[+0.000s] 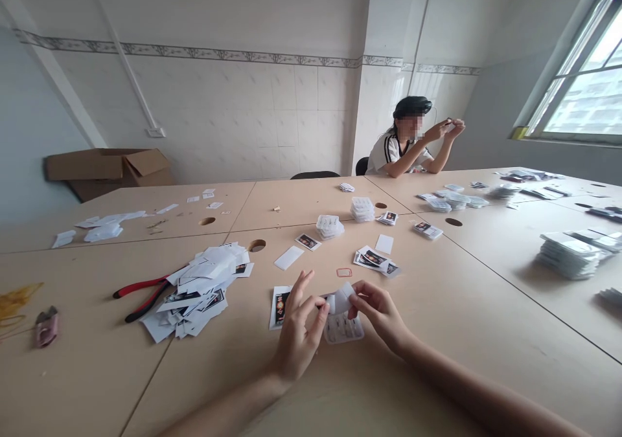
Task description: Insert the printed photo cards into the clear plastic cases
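Note:
Between my two hands is a small curled white paper label. My left hand pinches its left end with thumb and index finger, the other fingers raised. At the right end, the fingertips of my right hand grip it. Just below the label, a clear plastic tray with small metallic pieces in its compartments lies on the table, partly covered by the label and fingers. A printed dark card lies left of my left hand, partly hidden by it. Beyond my hands is a small red-edged rectangle.
Red-handled pliers lie beside a heap of papers on the left. Stacked clear trays and printed cards are ahead. More stacks stand right. A co-worker sits across the table, hands raised.

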